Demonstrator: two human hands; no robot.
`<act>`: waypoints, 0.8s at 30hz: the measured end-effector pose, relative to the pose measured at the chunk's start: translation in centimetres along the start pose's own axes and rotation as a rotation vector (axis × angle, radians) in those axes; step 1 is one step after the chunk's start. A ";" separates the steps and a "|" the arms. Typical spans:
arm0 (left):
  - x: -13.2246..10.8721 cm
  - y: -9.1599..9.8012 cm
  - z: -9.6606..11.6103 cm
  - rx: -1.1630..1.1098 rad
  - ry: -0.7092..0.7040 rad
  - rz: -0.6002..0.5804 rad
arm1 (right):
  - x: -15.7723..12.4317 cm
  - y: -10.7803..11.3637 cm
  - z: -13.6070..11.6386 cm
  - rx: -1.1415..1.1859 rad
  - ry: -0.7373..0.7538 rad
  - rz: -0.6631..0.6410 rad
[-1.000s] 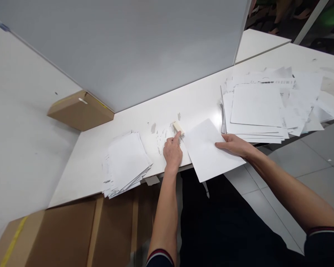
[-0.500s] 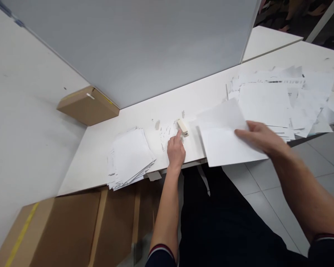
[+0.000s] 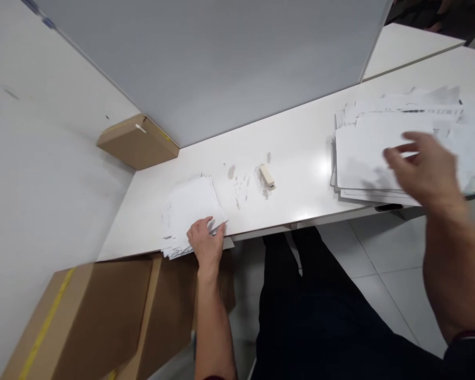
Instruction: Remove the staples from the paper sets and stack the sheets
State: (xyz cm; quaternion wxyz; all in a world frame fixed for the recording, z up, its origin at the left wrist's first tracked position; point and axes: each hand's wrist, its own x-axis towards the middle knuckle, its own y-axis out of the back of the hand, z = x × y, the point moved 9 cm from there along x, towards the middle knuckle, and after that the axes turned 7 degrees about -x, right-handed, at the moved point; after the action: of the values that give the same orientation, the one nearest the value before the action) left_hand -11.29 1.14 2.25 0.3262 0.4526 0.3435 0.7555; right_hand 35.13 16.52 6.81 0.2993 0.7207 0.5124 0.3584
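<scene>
My left hand rests on the near right corner of a small stack of white papers at the desk's front edge, fingers curled over the sheets' edge. A cream stapler lies alone on the white desk to the right of that stack. My right hand hovers, blurred by motion, over the large loose pile of white sheets at the right; its fingers are spread and nothing shows in them.
A grey partition panel stands behind the desk. A small brown cardboard box sits at the back left. A large cardboard box stands below the desk's left front. Grey floor tiles and my dark trousers lie below.
My right hand carried the single sheet to the right pile and let it go. My left hand left the stapler and moved left onto the small paper stack.
</scene>
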 end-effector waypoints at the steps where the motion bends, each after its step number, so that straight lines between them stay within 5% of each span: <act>1: 0.1 -0.1 -0.2 0.000 0.008 -0.013 | -1.4 -1.5 -1.6 0.045 0.043 -0.078; 5: 0.4 -0.5 -0.7 -0.043 -0.003 -0.046 | -7.4 -8.9 -8.1 0.310 0.235 -0.465; 11: 0.1 0.7 -2.0 -0.225 0.117 0.044 | -12.5 -15.6 -13.8 0.463 0.403 -0.675; 17: 0.0 1.4 -1.2 -0.471 0.244 0.176 | -13.2 -17.1 -14.0 0.526 0.357 -0.724; 24: 0.3 0.4 -1.3 -0.595 0.399 0.168 | -12.8 -16.9 -13.6 0.558 0.318 -0.717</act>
State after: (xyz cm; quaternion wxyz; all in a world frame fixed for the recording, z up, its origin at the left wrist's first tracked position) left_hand -12.61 0.88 2.24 0.3070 0.2082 0.1275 0.9199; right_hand 12.29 10.15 -1.72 0.1169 0.4876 0.8447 0.1872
